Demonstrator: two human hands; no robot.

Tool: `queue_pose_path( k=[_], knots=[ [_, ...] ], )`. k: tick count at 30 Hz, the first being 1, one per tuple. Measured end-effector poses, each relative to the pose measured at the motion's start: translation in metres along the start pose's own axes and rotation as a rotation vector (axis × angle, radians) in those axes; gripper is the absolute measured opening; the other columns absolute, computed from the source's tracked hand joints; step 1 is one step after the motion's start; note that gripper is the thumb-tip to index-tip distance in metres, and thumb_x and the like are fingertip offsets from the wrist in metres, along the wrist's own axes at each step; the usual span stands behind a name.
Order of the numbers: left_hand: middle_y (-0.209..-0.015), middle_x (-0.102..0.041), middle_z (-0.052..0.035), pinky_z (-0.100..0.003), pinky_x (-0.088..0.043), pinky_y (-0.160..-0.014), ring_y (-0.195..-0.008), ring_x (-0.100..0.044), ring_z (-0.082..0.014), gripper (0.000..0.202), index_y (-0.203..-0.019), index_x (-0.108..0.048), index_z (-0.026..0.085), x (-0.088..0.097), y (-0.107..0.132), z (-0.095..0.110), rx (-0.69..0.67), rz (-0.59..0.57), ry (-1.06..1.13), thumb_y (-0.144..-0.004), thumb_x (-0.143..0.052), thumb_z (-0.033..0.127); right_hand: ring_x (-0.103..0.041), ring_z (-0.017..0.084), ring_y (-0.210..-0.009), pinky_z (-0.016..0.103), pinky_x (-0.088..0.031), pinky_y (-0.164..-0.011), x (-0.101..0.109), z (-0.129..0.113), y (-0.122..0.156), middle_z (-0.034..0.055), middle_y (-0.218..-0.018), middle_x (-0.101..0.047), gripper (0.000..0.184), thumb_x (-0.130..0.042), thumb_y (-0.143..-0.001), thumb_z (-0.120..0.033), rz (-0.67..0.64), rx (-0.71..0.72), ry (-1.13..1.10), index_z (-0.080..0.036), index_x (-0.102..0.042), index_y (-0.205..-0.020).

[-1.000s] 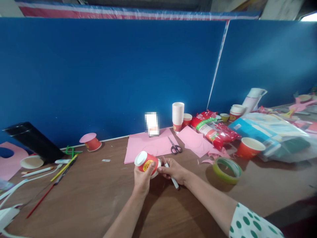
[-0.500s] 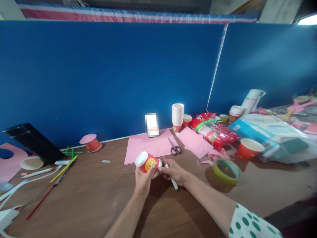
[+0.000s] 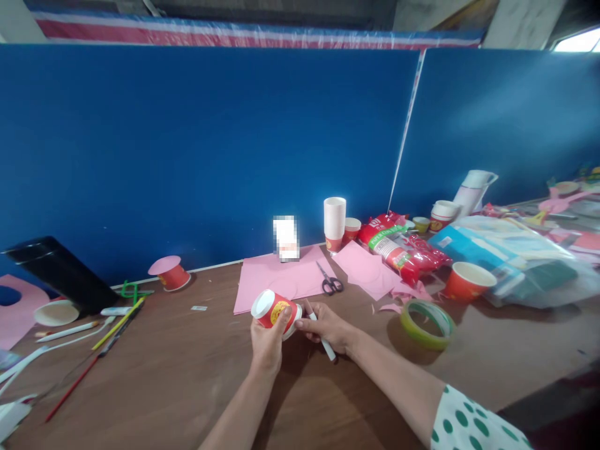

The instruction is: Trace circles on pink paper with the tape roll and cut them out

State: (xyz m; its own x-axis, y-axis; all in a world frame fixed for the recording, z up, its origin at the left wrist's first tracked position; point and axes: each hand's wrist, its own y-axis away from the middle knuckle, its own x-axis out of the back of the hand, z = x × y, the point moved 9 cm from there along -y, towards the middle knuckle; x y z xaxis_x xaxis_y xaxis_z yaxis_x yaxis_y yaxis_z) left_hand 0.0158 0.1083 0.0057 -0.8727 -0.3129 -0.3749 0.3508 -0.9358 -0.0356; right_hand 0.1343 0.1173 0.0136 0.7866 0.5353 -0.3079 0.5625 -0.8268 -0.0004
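My left hand [image 3: 268, 342] is closed round a red paper cup [image 3: 277, 311] with a yellow print, tilted on its side above the table. Its white base faces up and to the left. In my right hand [image 3: 328, 328] a white marker [image 3: 328, 350] is gripped, slanting down to the right. The right fingertips are at the cup's rim; whether they press on it I cannot tell. Just beyond the cup lie pink paper sheets [image 3: 253, 284], with black-handled scissors [image 3: 332, 285] on their right edge.
Right of my hands lie a roll of tape [image 3: 407, 331], an orange-red cup [image 3: 464, 284] and a red plastic pack [image 3: 394, 244]. A tall cup stack [image 3: 334, 219] stands by the blue partition [image 3: 210, 144]. Leftward are a pink-topped cup [image 3: 173, 275], a black cylinder [image 3: 60, 272] and a red brush [image 3: 70, 390].
The cup and both hands have shifted slightly left in the view, and the cup is turned a little. Both grips are the same.
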Motion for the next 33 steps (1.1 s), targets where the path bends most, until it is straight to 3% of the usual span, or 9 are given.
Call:
queue_pose_path(
  k=[3, 7, 13, 18, 24, 28, 33],
  knots=[
    [-0.074, -0.065, -0.0014, -0.025, -0.05, -0.058, -0.062, -0.061, -0.0133, 0.04, -0.089, -0.059, 0.014, 0.001, 0.001, 0.002, -0.024, 0.019, -0.013, -0.059, -0.077, 0.032, -0.04, 0.004, -0.042, 0.014, -0.026, -0.036, 0.0, 0.0, 0.0, -0.0068, -0.054, -0.048, 0.038, -0.077, -0.061, -0.04, 0.021, 0.016, -0.002, -0.015, -0.056, -0.081],
    [-0.075, -0.065, -0.0014, -0.024, -0.05, -0.059, -0.061, -0.06, -0.0128, 0.044, -0.091, -0.057, 0.015, -0.005, 0.004, 0.006, -0.025, -0.041, -0.014, -0.056, -0.079, 0.031, -0.037, 0.003, -0.041, 0.014, -0.025, -0.036, 0.002, 0.001, -0.001, -0.0073, -0.052, -0.047, 0.038, -0.077, -0.061, -0.039, 0.034, 0.005, -0.027, -0.015, -0.056, -0.08],
    [-0.09, -0.067, -0.0082, -0.031, -0.051, -0.071, -0.081, -0.064, -0.0215, 0.054, -0.102, -0.058, 0.013, -0.02, 0.01, 0.013, 0.006, -0.15, 0.076, -0.056, -0.078, 0.032, -0.033, 0.002, -0.04, 0.014, -0.023, -0.037, -0.004, -0.002, 0.003, -0.0077, -0.052, -0.045, 0.037, -0.076, -0.062, -0.04, -0.049, -0.022, -0.063, -0.014, -0.055, -0.078],
    [-0.078, -0.067, -0.0061, -0.029, -0.051, -0.064, -0.069, -0.063, -0.0176, 0.041, -0.091, -0.061, 0.011, -0.011, 0.005, 0.006, 0.004, -0.074, 0.002, -0.058, -0.078, 0.03, -0.035, 0.003, -0.042, 0.014, -0.024, -0.037, -0.005, -0.005, 0.004, -0.008, -0.053, -0.045, 0.039, -0.077, -0.061, -0.041, -0.048, -0.022, -0.024, -0.015, -0.054, -0.08],
    [-0.073, -0.067, -0.003, -0.026, -0.05, -0.06, -0.061, -0.062, -0.0138, 0.04, -0.086, -0.06, 0.013, 0.002, 0.001, 0.002, -0.007, 0.052, -0.052, -0.056, -0.079, 0.032, -0.037, 0.003, -0.041, 0.014, -0.025, -0.036, -0.003, -0.001, 0.001, -0.0081, -0.054, -0.046, 0.04, -0.077, -0.062, -0.039, -0.027, -0.003, -0.032, -0.016, -0.053, -0.084],
    [-0.079, -0.068, -0.0039, -0.026, -0.051, -0.063, -0.067, -0.063, -0.0157, 0.048, -0.095, -0.06, 0.014, -0.008, 0.002, 0.005, -0.017, -0.052, -0.048, -0.054, -0.079, 0.031, -0.035, 0.003, -0.039, 0.015, -0.023, -0.035, 0.003, 0.002, -0.001, -0.0085, -0.052, -0.045, 0.04, -0.078, -0.06, -0.041, 0.028, -0.011, -0.02, -0.015, -0.053, -0.079],
    [-0.098, -0.067, -0.0101, -0.032, -0.05, -0.077, -0.087, -0.064, -0.0212, 0.048, -0.099, -0.06, 0.013, -0.015, 0.004, 0.005, -0.005, -0.147, 0.007, -0.058, -0.077, 0.032, -0.033, 0.002, -0.039, 0.015, -0.022, -0.036, 0.001, 0.002, 0.0, -0.0086, -0.05, -0.044, 0.041, -0.078, -0.059, -0.043, -0.003, -0.037, -0.038, -0.015, -0.052, -0.076]
  ],
)
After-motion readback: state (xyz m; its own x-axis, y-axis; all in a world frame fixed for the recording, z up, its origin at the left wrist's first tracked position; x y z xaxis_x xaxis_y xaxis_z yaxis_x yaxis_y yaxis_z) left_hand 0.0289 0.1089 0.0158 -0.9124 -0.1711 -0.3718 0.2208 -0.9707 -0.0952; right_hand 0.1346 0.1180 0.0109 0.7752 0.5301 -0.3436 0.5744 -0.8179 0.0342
